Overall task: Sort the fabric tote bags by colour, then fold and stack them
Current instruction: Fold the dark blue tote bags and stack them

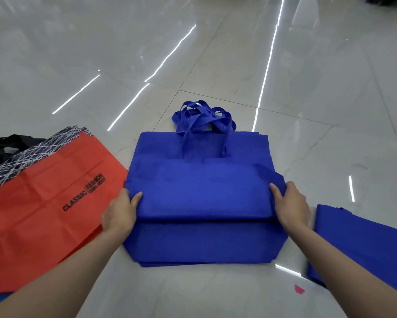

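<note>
Centre of floor point(216, 53): blue stack point(204, 242) of flat totes, handles point(204, 120) bunched in a tangle at the far end. Across its middle, folded blue bag point(204, 193), held at both short ends. Resting on the stack or just clear of it: cannot tell.

Left grip point(121, 210): thumb laid over the top face, fingers under the edge and out of sight. Closed on the fold.

Right grip point(289, 205): same at the opposite end, thumb on top, a loose corner of cloth poking out beyond it. Closed on the fold, nothing else held.

Handling, judged from looks only:
- Thin matte cloth, light and limp, no stiffness of its own.
- Likely to sag in the middle and to spring open along the crease if released at one end.
- Cloth on cloth probably grabby, so better lifted than dragged; otherwise risk of ruffling the layers beneath.
- Not fragile.

Best hold: both short ends at once, thumb above and fingers below, across every layer of the fold. Avoid the handles, since a pull there would probably undo the fold.

Left of the stack, just beside it: orange-red bags point(43, 203), flat, black lettering, a black-and-white line band along the far edge. Right, near the forearm: more blue fabric point(365, 244), partly out of frame.

Colours apparently sorted already; folding in hand.
</note>
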{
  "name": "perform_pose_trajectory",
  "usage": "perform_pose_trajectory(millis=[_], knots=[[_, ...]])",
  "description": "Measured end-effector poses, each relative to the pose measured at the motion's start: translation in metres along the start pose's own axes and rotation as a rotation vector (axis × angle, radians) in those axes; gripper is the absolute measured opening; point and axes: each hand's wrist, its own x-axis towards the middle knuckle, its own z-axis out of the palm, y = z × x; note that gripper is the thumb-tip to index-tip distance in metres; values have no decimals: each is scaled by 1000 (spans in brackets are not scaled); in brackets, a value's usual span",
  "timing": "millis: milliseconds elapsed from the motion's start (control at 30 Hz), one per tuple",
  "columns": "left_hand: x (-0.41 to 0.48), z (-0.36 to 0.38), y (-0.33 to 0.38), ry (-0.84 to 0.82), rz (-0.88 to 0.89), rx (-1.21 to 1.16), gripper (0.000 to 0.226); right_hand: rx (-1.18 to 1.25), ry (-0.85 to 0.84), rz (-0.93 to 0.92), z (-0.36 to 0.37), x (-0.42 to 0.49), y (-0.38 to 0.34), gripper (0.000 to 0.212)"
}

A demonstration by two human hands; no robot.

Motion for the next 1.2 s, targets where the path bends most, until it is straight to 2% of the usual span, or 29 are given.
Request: perform_pose_trajectory(millis=[233,367,500,567,633,700,733,800,867,967,1100,1200], knots=[[-26,14,-1,168,-23,-65,32,-169,62,13,13,1,-12,42],[-24,14,-6,165,-39,-37,30,-158,167,-30,17,1,-21,42],[-23,11,-5,178,-30,54,25,-236,107,-31,20,2,-22,45],[-24,16,-3,272,33,69,36,-257,173,-56,24,4,-26,47],[-23,18,6,360,188,74,55,-228,319,-227,31,0,-36,48],[-18,22,19,373,388,112,63,-158,433,-552,44,-16,-57,44],[-15,25,26,343,446,134,63,-125,410,-701,55,-29,-72,43],[-10,33,33,207,432,137,53,-95,231,-894,84,-56,-101,43],[-6,45,29,101,306,142,46,-174,6,-968,112,-76,-120,47],[-8,59,15,86,284,253,62,-305,-217,-983,137,-78,-120,52],[-11,65,11,121,304,305,67,-347,-259,-980,137,-67,-108,54],[-11,65,11,138,302,289,68,-398,-227,-874,120,-45,-88,56]])
